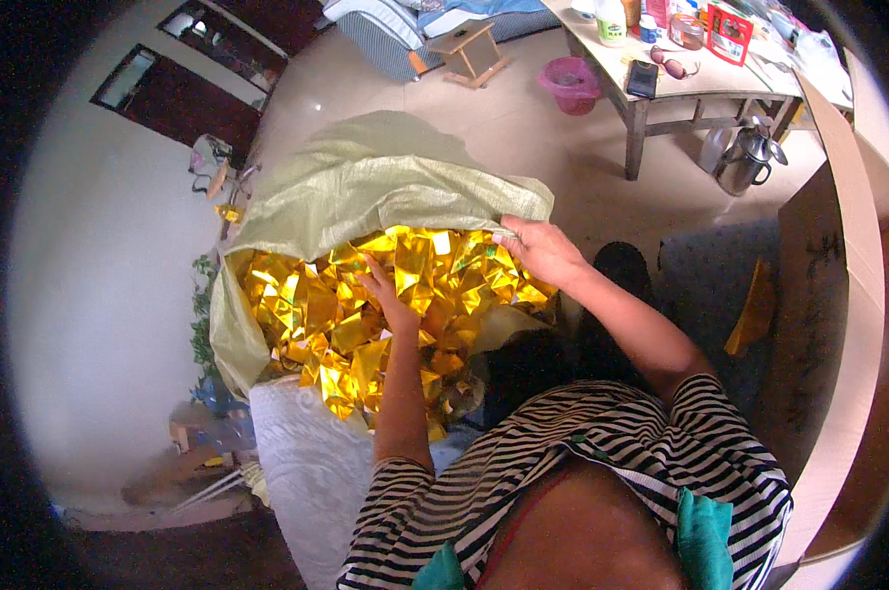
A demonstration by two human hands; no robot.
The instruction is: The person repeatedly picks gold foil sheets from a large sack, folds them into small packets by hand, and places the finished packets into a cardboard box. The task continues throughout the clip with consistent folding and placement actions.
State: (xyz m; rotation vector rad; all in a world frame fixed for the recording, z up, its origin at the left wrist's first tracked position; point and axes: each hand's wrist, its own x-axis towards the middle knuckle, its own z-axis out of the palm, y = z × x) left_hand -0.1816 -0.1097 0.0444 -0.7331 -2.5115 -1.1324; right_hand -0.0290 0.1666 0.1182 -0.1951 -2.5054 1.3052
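A large pale green woven sack (pixel 371 195) lies with its mouth towards me, full of shiny folded gold foil paper pieces (pixel 415 273). My right hand (pixel 544 247) grips the sack's rim at its right side, fingers closed on the fabric edge. My left hand (pixel 385 291) rests among the gold pieces at the middle of the opening, fingers spread and partly against the foil; no piece is plainly held in it. Some gold pieces spill at the sack's near edge, beside a pale patterned cloth (pixel 304 435).
A wooden table (pixel 680 81) with bottles, sunglasses and a phone stands at upper right, a metal kettle (pixel 747 158) beneath it. A pink basin (pixel 570 81) and small wooden stool (pixel 466 51) stand beyond the sack. Large cardboard (pixel 857 295) is on the right.
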